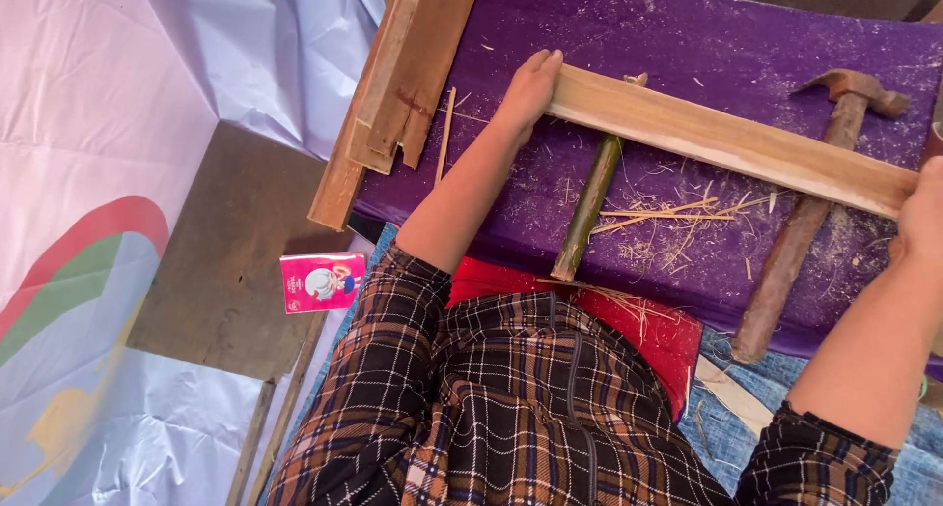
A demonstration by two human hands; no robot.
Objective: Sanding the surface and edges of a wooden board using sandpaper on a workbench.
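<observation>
Left hand: the left hand (528, 91) rests at the near-left end of a long pale bamboo slat (732, 140), fingers laid flat against its end; whether they curl around it I cannot tell.
Right hand: the right hand (923, 219) sits at the slat's other end, at the frame's right edge (mostly cut off), pressed against the wood; its grasp cannot be made out.
Slat: it lies slantwise across the purple cloth-covered board (688, 34), running from upper left to lower right, spanning between both hands.
Green stick: a thin green bamboo stick (586, 213) passes under the slat, crossing it and pointing back toward the person.
Hammer: a rusty claw hammer (805, 221) with a wooden handle lies on the cloth beneath the slat's right part, head away from the person.
Shavings: fibres and splinters (668, 233) are scattered on the cloth between the stick and the hammer.
Offcuts: wooden pieces (408, 74) are stacked at the board's left edge.
Floor: a small pink packet (322, 282) lies on a brown sheet (226, 270), left of the plaid sleeve.
</observation>
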